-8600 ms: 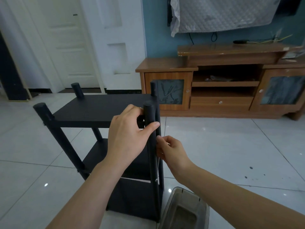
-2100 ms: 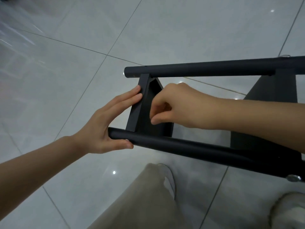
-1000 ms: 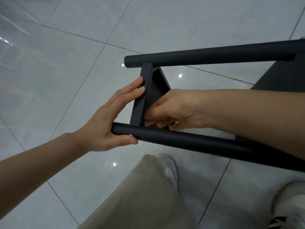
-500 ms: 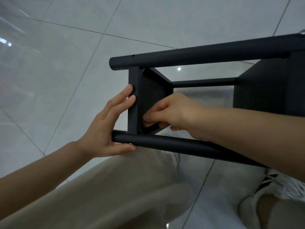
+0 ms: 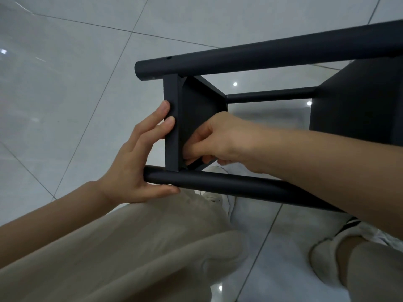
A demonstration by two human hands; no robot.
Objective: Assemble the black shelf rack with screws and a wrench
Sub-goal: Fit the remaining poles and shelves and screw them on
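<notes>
The left hand (image 5: 135,162) is open. Its straight fingers (image 5: 165,122) press flat against the outer edge of the end shelf (image 5: 172,131), and the thumb lies along the underside of the near pole (image 5: 229,186), whose butt end sits in the crook of the hand. The right hand (image 5: 214,138) reaches in from the right, with its fingers curled into a pinch at the inner corner where that shelf meets the near pole. What they pinch is hidden behind the knuckles, so I cannot tell whether they hold anything.

The rack (image 5: 359,101) is tipped on its side in front of the person, over the lap and feet, with its poles running across the view. The far pole (image 5: 261,55) lies above the end shelf and has a small hole (image 5: 169,58) near its tip. A third pole (image 5: 270,95) shows through the frame behind. The next shelf (image 5: 353,118) stands at the right, partly behind the right forearm. Every part is matte black.

The floor (image 5: 65,88) is large, glossy, pale grey tile with thin dark joints running diagonally (shiny enough to mirror small ceiling lights as white dots). Loose beige trousers (image 5: 130,247) fill the lower left. A white shoe (image 5: 218,199) peeks out just below the near pole, and a second shoe (image 5: 357,231), white with black stripes, sits at the lower right.
</notes>
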